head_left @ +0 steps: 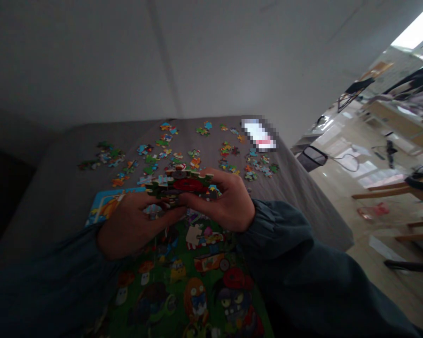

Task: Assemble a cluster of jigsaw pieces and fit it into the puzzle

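Observation:
Both my hands hold up one joined cluster of puzzle pieces [182, 185], green and dark with a red patch in its middle. My left hand [134, 225] grips its left side with the thumb pressed on top. My right hand [224, 199] pinches its right side, fingers curled round the edge. Below them lies the partly assembled jigsaw [197, 281], a green cartoon picture with a gap near its top.
Several loose colourful puzzle pieces [229, 151] are scattered over the grey cloth surface [59, 197] beyond my hands. A blurred white object [259, 134] lies at the far right corner. To the right the surface drops to a bright floor with wooden chair legs [395, 190].

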`<move>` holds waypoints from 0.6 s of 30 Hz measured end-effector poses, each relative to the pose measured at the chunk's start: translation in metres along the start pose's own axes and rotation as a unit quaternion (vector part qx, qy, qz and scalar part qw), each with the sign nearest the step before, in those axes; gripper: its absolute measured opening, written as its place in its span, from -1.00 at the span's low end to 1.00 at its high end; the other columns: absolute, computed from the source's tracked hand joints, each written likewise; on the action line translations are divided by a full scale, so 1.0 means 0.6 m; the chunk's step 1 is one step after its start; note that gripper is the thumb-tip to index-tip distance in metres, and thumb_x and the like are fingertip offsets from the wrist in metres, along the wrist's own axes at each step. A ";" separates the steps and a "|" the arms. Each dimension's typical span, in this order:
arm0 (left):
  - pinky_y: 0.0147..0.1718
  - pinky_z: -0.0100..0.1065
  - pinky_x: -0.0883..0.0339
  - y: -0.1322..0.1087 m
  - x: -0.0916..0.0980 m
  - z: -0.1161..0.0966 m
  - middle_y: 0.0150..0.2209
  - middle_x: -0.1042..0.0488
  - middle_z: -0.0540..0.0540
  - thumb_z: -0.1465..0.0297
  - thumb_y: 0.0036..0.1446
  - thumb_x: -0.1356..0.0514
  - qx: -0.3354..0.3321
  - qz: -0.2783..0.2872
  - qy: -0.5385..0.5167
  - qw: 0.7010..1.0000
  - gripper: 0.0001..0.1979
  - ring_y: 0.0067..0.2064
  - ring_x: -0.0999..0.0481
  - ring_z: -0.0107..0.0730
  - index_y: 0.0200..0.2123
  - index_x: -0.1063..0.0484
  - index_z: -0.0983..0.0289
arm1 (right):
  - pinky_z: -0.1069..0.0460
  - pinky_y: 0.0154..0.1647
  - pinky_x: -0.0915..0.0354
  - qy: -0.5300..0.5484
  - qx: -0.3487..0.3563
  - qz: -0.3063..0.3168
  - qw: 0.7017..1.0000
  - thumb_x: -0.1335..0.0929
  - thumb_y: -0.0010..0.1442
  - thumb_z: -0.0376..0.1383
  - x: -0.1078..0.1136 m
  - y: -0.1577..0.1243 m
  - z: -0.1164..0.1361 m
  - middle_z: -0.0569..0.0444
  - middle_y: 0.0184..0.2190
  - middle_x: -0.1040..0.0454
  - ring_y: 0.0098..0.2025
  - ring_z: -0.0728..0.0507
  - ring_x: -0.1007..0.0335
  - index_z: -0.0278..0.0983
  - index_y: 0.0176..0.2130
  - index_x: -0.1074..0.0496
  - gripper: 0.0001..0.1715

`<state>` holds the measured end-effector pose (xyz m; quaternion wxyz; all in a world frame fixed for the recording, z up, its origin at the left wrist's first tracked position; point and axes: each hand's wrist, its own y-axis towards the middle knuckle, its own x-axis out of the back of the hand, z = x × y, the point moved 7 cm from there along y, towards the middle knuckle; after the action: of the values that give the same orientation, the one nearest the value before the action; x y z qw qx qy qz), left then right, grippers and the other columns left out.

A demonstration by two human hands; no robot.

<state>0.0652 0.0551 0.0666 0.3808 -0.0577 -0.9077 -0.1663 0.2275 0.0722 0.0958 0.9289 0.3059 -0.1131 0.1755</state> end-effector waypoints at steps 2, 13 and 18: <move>-0.39 -0.25 -0.54 -0.001 0.007 0.004 -0.29 -0.72 0.01 0.06 0.05 -0.29 0.009 -0.013 -0.014 1.000 -0.69 -0.34 -0.69 -0.14 -0.28 -0.68 0.12 | 0.12 -0.32 -0.36 -0.007 -0.006 -0.004 1.000 -0.48 0.15 -0.30 0.001 -0.001 -0.002 0.11 -0.35 -0.61 -0.38 0.01 -0.44 -0.31 -0.21 -0.58 -0.83; -0.44 -0.52 -0.49 -0.006 0.042 -0.013 -0.37 -0.68 -0.16 0.20 0.12 -0.32 -0.061 -0.138 -0.032 0.988 -0.88 -0.40 -0.65 -0.46 -0.31 -0.63 0.06 | 0.08 -0.25 -0.37 -0.032 -0.010 0.016 0.999 -0.48 0.17 -0.24 -0.004 -0.004 -0.006 0.05 -0.28 -0.62 -0.31 -0.03 -0.49 -0.30 -0.17 -0.58 -0.78; -0.47 -0.56 -0.48 -0.008 0.046 -0.021 -0.41 -0.66 -0.21 0.21 0.15 -0.33 -0.101 -0.154 -0.022 0.983 -0.91 -0.46 -0.63 -0.53 -0.37 -0.61 0.04 | 0.10 -0.30 -0.34 -0.033 -0.005 0.017 0.999 -0.48 0.19 -0.22 -0.003 -0.001 -0.005 0.11 -0.37 -0.59 -0.37 0.00 -0.43 -0.28 -0.24 -0.60 -0.83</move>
<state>0.0530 0.0457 0.0931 0.3231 0.0410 -0.8924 -0.3123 0.2263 0.0730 0.0926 0.9232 0.3049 -0.1493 0.1802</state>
